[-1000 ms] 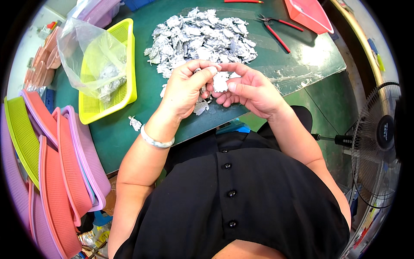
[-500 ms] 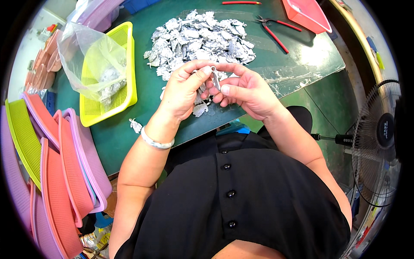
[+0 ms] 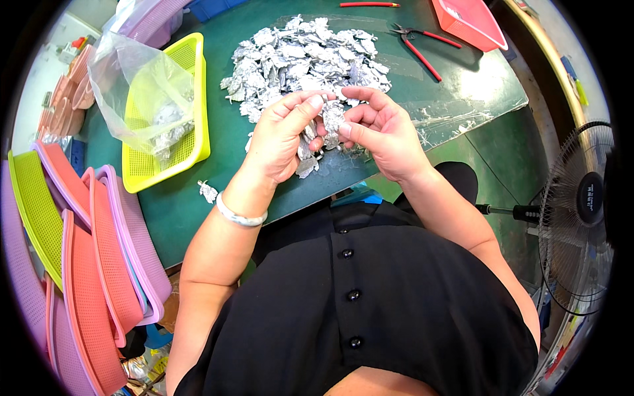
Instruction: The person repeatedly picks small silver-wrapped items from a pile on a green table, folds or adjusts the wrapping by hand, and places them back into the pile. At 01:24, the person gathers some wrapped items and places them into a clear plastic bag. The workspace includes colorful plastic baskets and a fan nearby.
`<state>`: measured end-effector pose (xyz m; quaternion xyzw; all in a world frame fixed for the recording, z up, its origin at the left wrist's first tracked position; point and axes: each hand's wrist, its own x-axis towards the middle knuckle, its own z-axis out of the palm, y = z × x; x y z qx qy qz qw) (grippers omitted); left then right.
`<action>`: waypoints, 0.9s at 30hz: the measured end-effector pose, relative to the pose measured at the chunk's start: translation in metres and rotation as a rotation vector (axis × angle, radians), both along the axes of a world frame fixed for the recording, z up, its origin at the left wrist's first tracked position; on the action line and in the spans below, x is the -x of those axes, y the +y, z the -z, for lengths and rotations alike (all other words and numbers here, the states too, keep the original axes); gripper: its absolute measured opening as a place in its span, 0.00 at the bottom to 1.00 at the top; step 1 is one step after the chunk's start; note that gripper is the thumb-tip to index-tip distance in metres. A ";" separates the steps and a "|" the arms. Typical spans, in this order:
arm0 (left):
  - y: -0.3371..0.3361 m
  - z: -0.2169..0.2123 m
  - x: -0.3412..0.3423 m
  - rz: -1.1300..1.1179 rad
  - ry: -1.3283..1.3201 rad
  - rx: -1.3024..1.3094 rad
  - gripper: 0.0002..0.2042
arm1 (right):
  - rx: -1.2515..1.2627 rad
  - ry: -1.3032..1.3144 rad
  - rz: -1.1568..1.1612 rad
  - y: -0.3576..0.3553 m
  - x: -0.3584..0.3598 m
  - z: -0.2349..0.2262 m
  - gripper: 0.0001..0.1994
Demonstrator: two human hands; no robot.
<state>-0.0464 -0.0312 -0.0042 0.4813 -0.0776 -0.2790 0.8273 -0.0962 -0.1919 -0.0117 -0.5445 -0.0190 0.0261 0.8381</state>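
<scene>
My left hand (image 3: 281, 142) and my right hand (image 3: 380, 129) meet over the near part of a green table (image 3: 218, 218). Between their fingertips they pinch a small silvery metal piece (image 3: 332, 115). Just beyond the hands lies a big heap of the same silvery metal pieces (image 3: 304, 56). A few loose pieces lie under my left hand (image 3: 305, 164), and a single one (image 3: 208, 192) rests near my left wrist, which wears a pale bracelet (image 3: 239, 216).
A yellow mesh tray (image 3: 191, 142) at the left holds a clear plastic bag (image 3: 135, 92) with some metal pieces. Red-handled pliers (image 3: 422, 46), a red pencil (image 3: 370, 4) and a red tray (image 3: 469, 23) lie at the far right. Stacked pink, orange and green trays (image 3: 99, 264) stand at my left; a fan (image 3: 584, 211) at my right.
Both hands have lifted slightly toward the heap while turning the small metal piece between the fingertips; the thumbs and fingers have shifted their hold on it.
</scene>
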 end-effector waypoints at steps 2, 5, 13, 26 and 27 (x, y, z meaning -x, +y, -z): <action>0.000 0.001 0.000 -0.011 0.005 -0.023 0.09 | 0.028 -0.024 0.000 0.001 0.001 0.000 0.21; 0.001 0.000 -0.002 -0.014 0.024 -0.039 0.09 | -0.002 -0.020 -0.005 0.002 0.003 -0.002 0.21; 0.001 0.001 -0.002 -0.014 0.035 -0.026 0.09 | 0.002 -0.023 -0.005 0.001 0.003 -0.001 0.21; 0.007 -0.013 0.001 -0.032 0.094 0.028 0.06 | 0.167 -0.135 -0.001 0.001 0.002 -0.006 0.19; 0.010 -0.027 0.004 -0.051 0.087 0.004 0.05 | 0.180 -0.133 -0.004 -0.001 0.002 -0.006 0.19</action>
